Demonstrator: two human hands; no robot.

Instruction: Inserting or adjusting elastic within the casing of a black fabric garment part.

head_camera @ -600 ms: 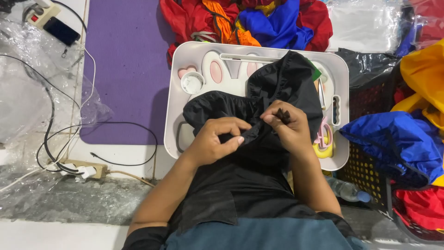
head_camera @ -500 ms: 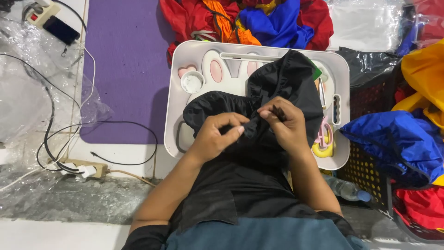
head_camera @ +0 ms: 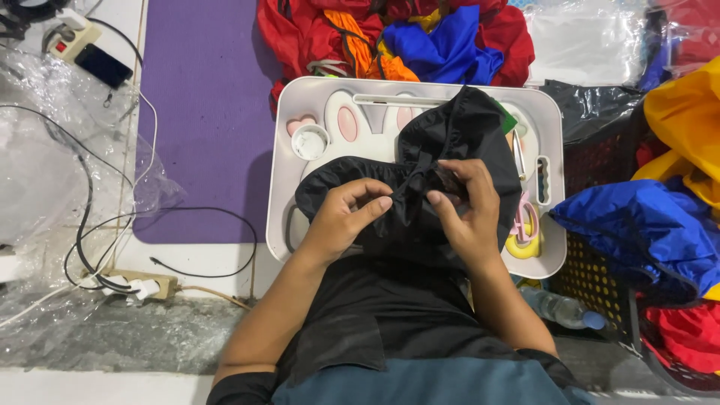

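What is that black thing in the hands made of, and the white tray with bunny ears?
The black piece looks like thin, slightly shiny woven cloth, maybe nylon: it gathers into fine wrinkles where both hands pinch it. The white tray looks like hard, smooth moulded plastic: rounded rim, glossy surface, pressed-in pink bunny shapes.

A white lap tray (head_camera: 300, 247) (rabbit-shaped recesses in its top) carries the black fabric (head_camera: 420, 187); beside it lie scissors with pink and yellow handles (head_camera: 523, 229); a small white round cup (head_camera: 310, 141) sits at its left
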